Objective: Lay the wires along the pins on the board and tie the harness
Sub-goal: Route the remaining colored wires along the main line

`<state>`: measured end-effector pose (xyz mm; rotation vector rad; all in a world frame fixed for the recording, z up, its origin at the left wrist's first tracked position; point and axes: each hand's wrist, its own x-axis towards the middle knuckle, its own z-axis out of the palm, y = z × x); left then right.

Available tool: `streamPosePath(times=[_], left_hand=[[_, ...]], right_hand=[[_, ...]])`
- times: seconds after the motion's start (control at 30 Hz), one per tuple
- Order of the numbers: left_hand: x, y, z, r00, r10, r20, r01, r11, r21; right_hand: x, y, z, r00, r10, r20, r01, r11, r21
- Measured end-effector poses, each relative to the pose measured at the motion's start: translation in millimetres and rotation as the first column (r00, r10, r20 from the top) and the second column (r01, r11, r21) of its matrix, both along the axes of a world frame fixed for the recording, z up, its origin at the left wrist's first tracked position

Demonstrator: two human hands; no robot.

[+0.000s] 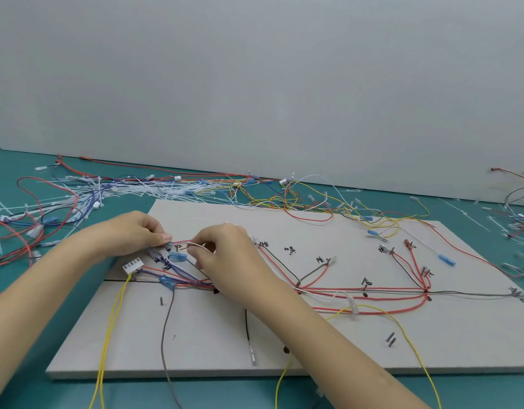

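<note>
Centrally, both hands pinch a wire [195, 242] mid-board [313, 231].

This looks like a wire-harness assembly workshop. A pale board [284, 343] studded with pins and hand-written marks lies flat on a teal surface [24, 290], with red, grey and yellow wires [372, 290] routed across it. Behind the board, loose wires and a heap of white cable ties [154, 188] sprawl along the foot of a plain grey wall [254, 84].
</note>
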<state>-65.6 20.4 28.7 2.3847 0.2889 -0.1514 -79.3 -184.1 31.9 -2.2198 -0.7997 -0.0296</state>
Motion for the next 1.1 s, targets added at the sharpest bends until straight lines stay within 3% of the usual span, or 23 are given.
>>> streamPosePath(times=[0.27,0.5,0.7,0.83,1.1], left_hand=[[-1.1,0.5,-0.1,0.999,-0.034,-0.002,0.034,0.996,0.088],[-6.2,-6.4,-2.4,0.988,0.02,0.156,-0.034,0.996,0.084],[-9.4,-8.1,-0.4,0.973,0.003,0.232,-0.016,0.998,0.054],[-11.0,-13.8,2.2,0.958,-0.109,0.266,0.088,0.992,0.09],[-16.8,-29.2,6.8,0.941,-0.184,0.284,0.097,0.951,0.295]], right_hand=[[-23.7,-17.3,3.6,0.976,0.087,0.199,-0.027,0.957,-0.288],[-37.6,-26.7,6.2,0.944,0.131,0.302,-0.037,0.954,-0.299],[-24.7,-42.0,0.9,0.978,-0.011,0.207,0.044,0.986,-0.159],[-18.5,-46.4,-5.5,0.992,-0.122,0.015,0.122,0.991,-0.055],[-19.2,-52.6,-11.9,0.995,-0.098,-0.032,0.094,0.991,-0.098]])
